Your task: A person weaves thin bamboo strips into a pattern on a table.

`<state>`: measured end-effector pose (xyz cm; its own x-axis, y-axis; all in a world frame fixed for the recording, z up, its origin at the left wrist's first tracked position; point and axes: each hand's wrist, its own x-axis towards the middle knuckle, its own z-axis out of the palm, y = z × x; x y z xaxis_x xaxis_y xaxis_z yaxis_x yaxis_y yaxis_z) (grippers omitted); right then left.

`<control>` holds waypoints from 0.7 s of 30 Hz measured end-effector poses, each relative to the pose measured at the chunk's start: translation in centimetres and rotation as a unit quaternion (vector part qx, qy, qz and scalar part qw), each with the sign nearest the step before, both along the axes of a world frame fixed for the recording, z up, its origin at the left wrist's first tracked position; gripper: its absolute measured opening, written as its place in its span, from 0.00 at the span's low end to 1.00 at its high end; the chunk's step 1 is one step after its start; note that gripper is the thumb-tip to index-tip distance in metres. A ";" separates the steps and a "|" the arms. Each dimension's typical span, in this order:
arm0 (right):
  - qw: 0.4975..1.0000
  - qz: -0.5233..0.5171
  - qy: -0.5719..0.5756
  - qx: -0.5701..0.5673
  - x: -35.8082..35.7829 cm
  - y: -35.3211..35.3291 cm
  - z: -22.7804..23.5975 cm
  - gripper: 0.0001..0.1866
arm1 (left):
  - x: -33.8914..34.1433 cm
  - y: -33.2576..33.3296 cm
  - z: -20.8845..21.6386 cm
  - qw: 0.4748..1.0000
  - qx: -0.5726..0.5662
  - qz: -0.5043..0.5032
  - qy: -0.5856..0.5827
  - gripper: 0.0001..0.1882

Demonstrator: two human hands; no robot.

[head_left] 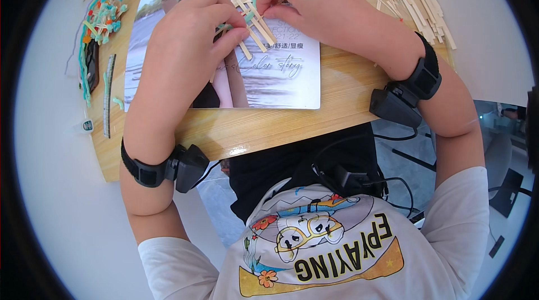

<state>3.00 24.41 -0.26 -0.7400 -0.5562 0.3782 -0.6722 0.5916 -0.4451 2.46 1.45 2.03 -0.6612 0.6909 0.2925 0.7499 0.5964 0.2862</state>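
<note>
Toward twelve o'clock, the left hand (188, 36) has its fingertips curled shut on the pale flat strips of a small woven piece (244, 0), thin wooden slats crossed with a soft teal cord, while the right hand (306, 0) pinches the same weave from its two o'clock side. The piece rests on a glossy magazine (281, 75) spread over a smooth wooden board (292, 123). Loose pale strips (415, 2) are heaped at one o'clock; a tangle of coloured cords (104, 16) lies at ten o'clock.
</note>
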 end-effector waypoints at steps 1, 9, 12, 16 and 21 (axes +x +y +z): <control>1.000 -0.007 0.007 0.007 -0.1 -0.1 -0.2 0.05 | 0.1 0.0 0.0 1.000 -0.001 -0.004 0.012 0.08; 0.999 -0.006 0.038 0.014 0.0 -0.1 -0.6 0.05 | 0.1 0.2 -0.1 0.999 0.025 0.008 -0.026 0.07; 0.999 -0.006 0.042 0.002 0.1 -0.2 -0.7 0.05 | -0.1 0.0 0.0 0.998 0.030 0.019 -0.047 0.08; 0.996 -0.039 0.076 -0.010 -0.3 -0.6 -2.1 0.06 | -0.2 0.1 0.1 0.999 0.005 0.022 -0.040 0.08; 0.990 -0.052 0.129 -0.020 -0.5 -0.7 -3.0 0.05 | -0.1 0.2 -0.1 1.000 0.003 0.016 -0.025 0.08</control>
<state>2.47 23.71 -3.22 -0.6689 -0.4625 0.5820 -0.7025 0.6494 -0.2914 2.32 1.68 1.95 -0.6971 0.6671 0.2628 0.7149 0.6184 0.3264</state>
